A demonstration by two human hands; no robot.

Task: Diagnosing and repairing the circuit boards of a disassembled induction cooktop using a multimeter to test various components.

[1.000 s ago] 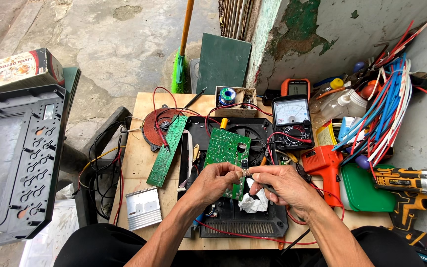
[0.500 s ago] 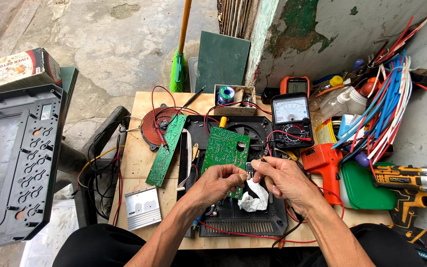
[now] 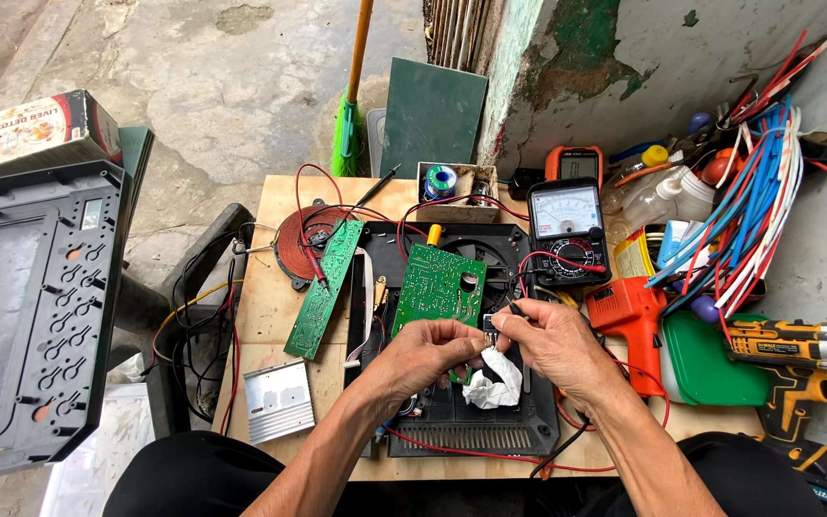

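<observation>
A small wooden table (image 3: 275, 316) is standing on worn concrete beside a flaking green wall, crowded with electronics. At its centre a black appliance casing (image 3: 490, 421) is lying open, with a green circuit board (image 3: 437, 287) propped on it. The left hand (image 3: 423, 356) and the right hand (image 3: 547, 343) are meeting over the casing, fingertips pinching a small component (image 3: 492, 325) between them at the board's lower right corner, with crumpled white paper (image 3: 495, 386) just below. At 12 o'clock from the hands an analogue multimeter (image 3: 567, 230) is lying; at 3 o'clock an orange tool (image 3: 629, 316); at 10 o'clock a narrow green board (image 3: 323, 287) and a copper coil (image 3: 303, 244); at 8 o'clock a finned metal heatsink (image 3: 279, 414).
</observation>
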